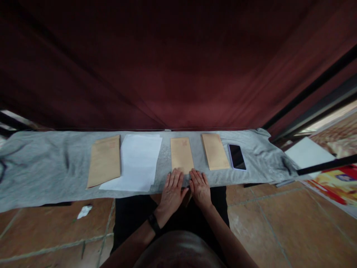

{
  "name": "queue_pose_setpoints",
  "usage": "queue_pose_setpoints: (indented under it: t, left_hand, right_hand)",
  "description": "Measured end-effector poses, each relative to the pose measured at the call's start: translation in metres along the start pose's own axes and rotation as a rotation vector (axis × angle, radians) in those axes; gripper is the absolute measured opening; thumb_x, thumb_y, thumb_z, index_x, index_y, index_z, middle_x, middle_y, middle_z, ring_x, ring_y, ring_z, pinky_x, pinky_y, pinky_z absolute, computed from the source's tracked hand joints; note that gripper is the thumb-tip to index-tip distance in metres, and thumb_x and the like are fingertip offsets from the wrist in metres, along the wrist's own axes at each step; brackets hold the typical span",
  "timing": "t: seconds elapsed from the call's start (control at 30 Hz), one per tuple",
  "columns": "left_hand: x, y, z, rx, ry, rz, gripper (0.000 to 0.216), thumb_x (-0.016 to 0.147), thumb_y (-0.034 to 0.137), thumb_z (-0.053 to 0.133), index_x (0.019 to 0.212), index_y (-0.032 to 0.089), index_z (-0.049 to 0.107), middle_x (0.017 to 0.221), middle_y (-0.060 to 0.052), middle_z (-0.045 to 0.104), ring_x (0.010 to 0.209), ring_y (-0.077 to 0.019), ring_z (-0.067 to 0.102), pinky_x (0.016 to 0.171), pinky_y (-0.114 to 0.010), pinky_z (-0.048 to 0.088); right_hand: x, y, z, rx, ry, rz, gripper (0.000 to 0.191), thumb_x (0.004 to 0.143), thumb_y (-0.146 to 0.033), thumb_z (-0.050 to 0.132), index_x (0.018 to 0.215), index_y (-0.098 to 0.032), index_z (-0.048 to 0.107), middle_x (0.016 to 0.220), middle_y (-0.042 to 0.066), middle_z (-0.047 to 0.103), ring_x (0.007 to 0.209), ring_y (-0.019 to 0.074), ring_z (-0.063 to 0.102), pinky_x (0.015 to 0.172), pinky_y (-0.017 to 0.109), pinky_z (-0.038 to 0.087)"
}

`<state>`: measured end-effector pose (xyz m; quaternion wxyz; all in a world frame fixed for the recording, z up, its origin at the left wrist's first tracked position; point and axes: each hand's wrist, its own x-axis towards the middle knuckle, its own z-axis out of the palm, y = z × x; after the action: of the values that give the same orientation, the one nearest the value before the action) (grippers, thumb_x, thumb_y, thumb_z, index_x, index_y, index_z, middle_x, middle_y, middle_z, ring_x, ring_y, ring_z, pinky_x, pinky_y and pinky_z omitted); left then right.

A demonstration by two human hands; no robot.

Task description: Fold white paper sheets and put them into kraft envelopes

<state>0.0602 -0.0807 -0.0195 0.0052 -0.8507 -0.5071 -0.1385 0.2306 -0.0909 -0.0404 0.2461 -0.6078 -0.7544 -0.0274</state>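
Observation:
A brown paper envelope lies upright in front of me on the grey cloth. My left hand rests flat, its fingertips on the envelope's lower edge. Beside it my right hand lies with fingers stretched out, at the envelope's lower right corner. Neither hand grips anything that I can see. To the right is another brown envelope, slightly tilted. White paper sheets lie to the left, next to a stack of larger-looking brown envelopes.
A phone in a pale purple case lies on the grey cloth at the right. Dark red fabric rises behind the narrow table. On the tiled floor are a white scrap and, at far right, a colourful printed box.

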Motion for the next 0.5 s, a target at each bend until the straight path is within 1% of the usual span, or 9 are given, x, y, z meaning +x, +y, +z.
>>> queue_pose_setpoints:
  t: [0.1,0.17,0.23,0.37,0.43,0.5]
  left_hand:
    - [0.009,0.01,-0.002,-0.027,-0.034,0.061,0.054,0.101,0.037,0.044,0.152,0.017,0.042,0.16,-0.009,0.039,0.151,-0.0267,0.032,0.124,-0.052,0.027]
    - [0.01,0.012,-0.002,-0.023,-0.037,0.061,0.054,0.101,0.037,0.043,0.151,0.017,0.043,0.16,-0.008,0.041,0.15,-0.0269,0.033,0.124,-0.053,0.027]
    - [0.007,0.008,0.002,-0.012,-0.024,0.044,0.053,0.101,0.036,0.042,0.15,0.015,0.044,0.158,-0.01,0.043,0.15,-0.0269,0.034,0.123,-0.053,0.029]
    - [-0.002,-0.009,0.014,-0.006,0.041,-0.083,0.052,0.1,0.031,0.041,0.146,0.008,0.047,0.152,-0.019,0.05,0.144,-0.028,0.043,0.117,-0.047,0.039]
    - [-0.002,-0.017,0.021,-0.062,0.081,-0.151,0.049,0.1,0.029,0.041,0.143,0.008,0.05,0.149,-0.019,0.053,0.141,-0.0282,0.048,0.113,-0.046,0.044]
    - [0.003,-0.023,0.025,-0.187,0.12,-0.215,0.046,0.098,0.026,0.043,0.14,0.011,0.054,0.147,-0.017,0.055,0.137,-0.0271,0.052,0.111,-0.045,0.047]
  right_hand:
    - [0.0,0.001,0.001,-0.008,0.0,-0.01,0.042,0.105,-0.022,0.038,0.144,-0.015,0.054,0.146,0.01,0.058,0.138,0.0235,0.051,0.122,0.046,0.03]
    - [0.0,0.002,0.001,-0.007,0.001,-0.013,0.042,0.105,-0.021,0.038,0.143,-0.016,0.055,0.145,0.01,0.059,0.137,0.0231,0.052,0.122,0.045,0.03]
    - [0.0,0.002,0.002,-0.001,0.012,-0.009,0.041,0.105,-0.021,0.038,0.142,-0.016,0.056,0.144,0.01,0.06,0.136,0.0231,0.054,0.122,0.045,0.031]
    - [0.001,0.0,0.004,0.013,0.056,0.013,0.041,0.105,-0.021,0.039,0.142,-0.017,0.056,0.144,0.009,0.06,0.134,0.0237,0.056,0.121,0.045,0.031]
    - [0.001,-0.002,0.006,0.014,0.073,0.023,0.042,0.104,-0.02,0.039,0.143,-0.017,0.056,0.143,0.009,0.061,0.133,0.0236,0.056,0.121,0.045,0.031]
    - [0.0,-0.003,0.008,0.012,0.086,0.028,0.042,0.104,-0.02,0.04,0.143,-0.017,0.056,0.142,0.009,0.062,0.133,0.0237,0.056,0.121,0.045,0.031]
